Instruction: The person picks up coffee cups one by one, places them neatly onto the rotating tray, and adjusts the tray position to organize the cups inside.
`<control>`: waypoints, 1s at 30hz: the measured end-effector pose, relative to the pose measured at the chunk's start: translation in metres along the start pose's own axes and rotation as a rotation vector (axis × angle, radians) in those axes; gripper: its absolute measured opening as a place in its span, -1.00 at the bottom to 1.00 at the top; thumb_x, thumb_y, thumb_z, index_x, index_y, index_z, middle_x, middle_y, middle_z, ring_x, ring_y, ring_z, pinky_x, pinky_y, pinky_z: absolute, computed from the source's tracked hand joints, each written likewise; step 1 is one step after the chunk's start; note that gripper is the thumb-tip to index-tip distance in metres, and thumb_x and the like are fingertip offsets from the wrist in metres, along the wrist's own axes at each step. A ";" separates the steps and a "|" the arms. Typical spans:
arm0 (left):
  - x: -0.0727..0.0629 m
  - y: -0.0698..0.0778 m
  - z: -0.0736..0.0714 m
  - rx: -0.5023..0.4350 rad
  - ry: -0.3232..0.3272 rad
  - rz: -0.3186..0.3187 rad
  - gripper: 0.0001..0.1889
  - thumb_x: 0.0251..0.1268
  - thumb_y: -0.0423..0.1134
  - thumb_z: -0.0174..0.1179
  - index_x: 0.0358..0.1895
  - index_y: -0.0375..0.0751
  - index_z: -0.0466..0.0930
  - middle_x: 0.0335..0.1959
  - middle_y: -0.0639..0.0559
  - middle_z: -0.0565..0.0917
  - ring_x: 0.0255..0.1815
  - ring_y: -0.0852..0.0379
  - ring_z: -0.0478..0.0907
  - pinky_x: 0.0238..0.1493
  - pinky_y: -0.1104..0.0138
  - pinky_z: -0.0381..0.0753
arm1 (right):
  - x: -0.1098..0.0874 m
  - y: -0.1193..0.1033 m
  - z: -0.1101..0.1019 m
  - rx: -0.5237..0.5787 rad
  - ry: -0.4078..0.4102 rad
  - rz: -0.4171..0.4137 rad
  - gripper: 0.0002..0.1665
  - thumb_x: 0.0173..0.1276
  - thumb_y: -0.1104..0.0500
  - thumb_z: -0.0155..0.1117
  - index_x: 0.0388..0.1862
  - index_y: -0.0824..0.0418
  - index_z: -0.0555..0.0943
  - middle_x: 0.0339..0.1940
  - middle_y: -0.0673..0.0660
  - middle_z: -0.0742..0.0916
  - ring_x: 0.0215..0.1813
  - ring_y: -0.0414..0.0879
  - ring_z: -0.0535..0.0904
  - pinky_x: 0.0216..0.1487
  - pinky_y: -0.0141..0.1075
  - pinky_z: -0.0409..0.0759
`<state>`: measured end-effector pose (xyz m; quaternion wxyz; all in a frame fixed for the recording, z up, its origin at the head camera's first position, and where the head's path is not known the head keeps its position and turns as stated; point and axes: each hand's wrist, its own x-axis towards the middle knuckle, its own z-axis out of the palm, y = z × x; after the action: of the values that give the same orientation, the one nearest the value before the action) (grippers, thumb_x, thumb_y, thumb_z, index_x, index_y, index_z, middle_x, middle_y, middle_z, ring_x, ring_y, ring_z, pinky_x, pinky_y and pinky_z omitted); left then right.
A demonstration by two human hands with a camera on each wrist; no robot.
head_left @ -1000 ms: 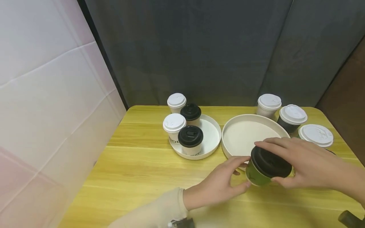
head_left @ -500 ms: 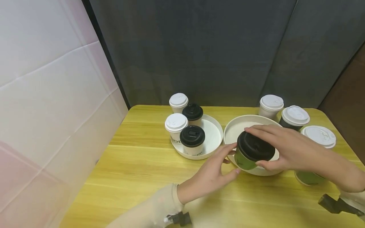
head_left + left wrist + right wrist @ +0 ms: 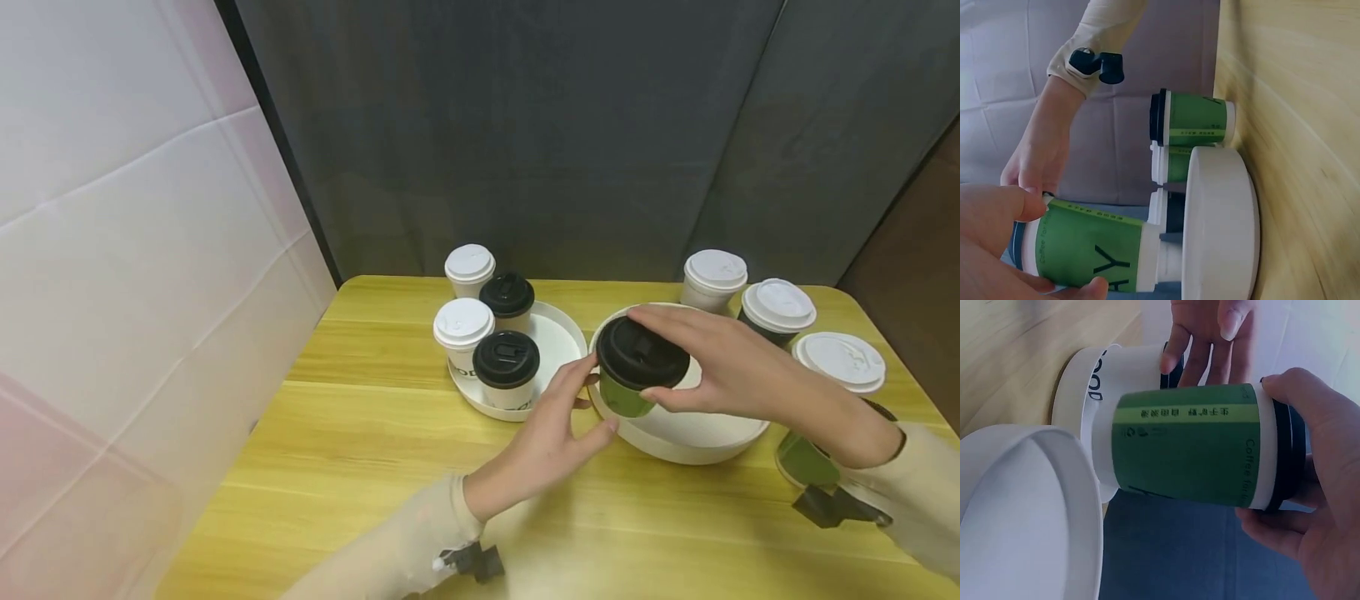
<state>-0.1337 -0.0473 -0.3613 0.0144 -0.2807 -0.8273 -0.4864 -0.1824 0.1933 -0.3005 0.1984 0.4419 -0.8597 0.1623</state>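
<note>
Cups everywhere, so going left to right: the left tray (image 3: pixel 561 343) has two black-lidded cups (image 3: pixel 507 364) and a white-lidded cup (image 3: pixel 463 329), plus another pale cup (image 3: pixel 470 265) at the far side that's either on it or just behind, can't tell. Next is the left hand (image 3: pixel 543 442), reaching in from the near side, fingers fairly straight and thumb spread well apart from them. It's right beside the green cup (image 3: pixel 1185 450) without wrapping it, and I can't tell if the fingertips touch. That cup is up off the table, around the left part of the right tray (image 3: pixel 690 450). Looks like paper with a plastic lid, so I'd guess light, squeezable in the wall, stiffer up by the rim. Smooth lid might slip or pop loose, so I'd hold just under it, gently. The right hand (image 3: pixel 716 365) comes in from the right, arched over the top, clamped round the black lid (image 3: pixel 1288 450), thumb near and fingers far. Past that are a white cup (image 3: pixel 715 279), a dark cup (image 3: pixel 778 308), a big white-lidded cup (image 3: pixel 840 360) and another green one (image 3: pixel 808 460) partly behind the forearm.
</note>
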 end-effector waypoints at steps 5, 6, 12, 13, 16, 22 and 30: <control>0.005 -0.004 0.001 -0.021 0.033 -0.013 -0.13 0.31 -0.25 0.21 0.60 0.00 -0.08 0.48 -0.10 0.25 0.37 0.02 0.39 0.31 0.29 0.55 | 0.007 0.003 0.009 0.029 0.035 0.010 -0.03 -0.01 -0.01 0.58 0.39 0.21 0.44 0.23 0.16 0.68 0.14 0.04 0.67 -0.02 -0.04 0.68; 0.006 -0.005 0.001 -0.027 0.040 -0.021 -0.12 0.31 -0.24 0.21 0.61 0.03 -0.11 0.49 -0.09 0.23 0.39 0.03 0.37 0.32 0.28 0.54 | 0.009 0.004 0.011 0.030 0.041 0.011 -0.04 0.00 -0.01 0.58 0.39 0.22 0.43 0.23 0.17 0.68 0.14 0.05 0.67 -0.01 -0.04 0.68; 0.011 -0.008 0.002 -0.025 0.088 -0.042 -0.05 0.30 -0.18 0.20 0.62 0.04 -0.24 0.59 -0.04 0.05 0.52 0.08 0.22 0.37 0.16 0.49 | 0.019 0.007 0.021 0.031 0.067 0.047 0.00 0.00 0.01 0.58 0.42 0.25 0.40 0.30 0.23 0.63 0.21 0.14 0.63 0.05 0.03 0.67; 0.012 -0.009 0.002 -0.019 0.097 -0.039 -0.05 0.30 -0.18 0.20 0.62 0.03 -0.26 0.60 -0.04 0.03 0.53 0.09 0.21 0.39 0.14 0.47 | 0.021 0.008 0.023 0.034 0.069 0.057 0.00 0.00 0.02 0.58 0.42 0.25 0.39 0.30 0.23 0.63 0.22 0.15 0.62 0.07 0.05 0.66; 0.016 -0.012 0.003 -0.020 0.119 -0.036 -0.02 0.30 -0.19 0.20 0.62 0.00 -0.31 0.62 -0.04 -0.03 0.57 0.10 0.13 0.44 0.07 0.41 | 0.027 0.010 0.027 0.039 0.076 0.076 0.01 0.01 0.02 0.59 0.43 0.26 0.38 0.32 0.23 0.61 0.24 0.16 0.61 0.13 0.06 0.64; 0.026 -0.016 0.006 -0.042 0.152 -0.112 0.01 0.33 -0.15 0.18 0.61 -0.05 -0.41 0.66 -0.04 -0.24 0.66 0.06 -0.14 0.57 0.04 0.19 | 0.041 0.016 0.036 0.050 0.107 0.131 -0.03 0.05 0.01 0.57 0.40 0.30 0.40 0.32 0.26 0.60 0.24 0.17 0.60 0.17 0.05 0.62; 0.037 -0.021 0.014 -0.047 0.222 -0.227 0.05 0.31 -0.09 0.16 0.61 0.02 -0.47 0.66 0.02 -0.31 0.67 0.07 -0.22 0.60 0.01 0.10 | 0.054 0.024 0.051 0.069 0.117 0.222 -0.06 0.09 -0.03 0.55 0.40 0.29 0.42 0.36 0.27 0.57 0.33 0.20 0.53 0.27 0.11 0.54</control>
<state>-0.1717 -0.0269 -0.3748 0.0441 -0.1300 -0.8355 -0.5321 -0.2408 0.1460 -0.3208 0.2138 0.3403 -0.8842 0.2380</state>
